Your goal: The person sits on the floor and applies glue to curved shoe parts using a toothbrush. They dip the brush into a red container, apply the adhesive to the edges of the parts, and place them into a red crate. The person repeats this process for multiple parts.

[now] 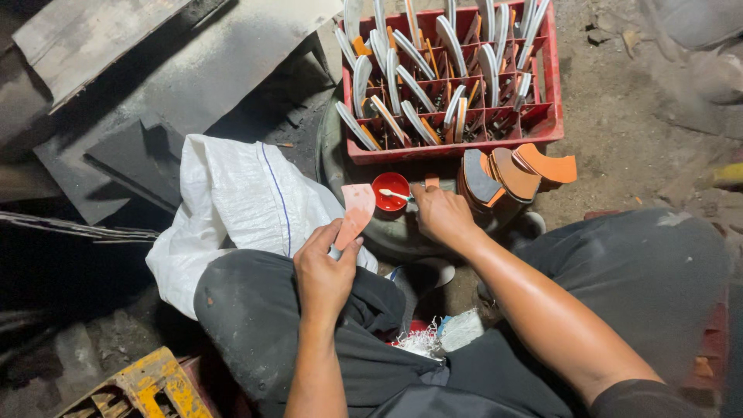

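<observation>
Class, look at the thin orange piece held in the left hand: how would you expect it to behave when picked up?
The orange piece is probably light: the left hand holds it up by its narrow end alone. It seems fairly stiff, standing upright without drooping. Being a thin flat sheet, it would likely flex under pressure.

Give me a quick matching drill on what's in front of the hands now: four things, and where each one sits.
1. orange piece
2. small red bowl
3. red crate
4. white sack

a. under the left forearm
b. in the left hand
c. farthest from the person, full of curved pieces
d. just left of the right hand

Pairs: 1-b, 2-d, 3-c, 4-a
</observation>
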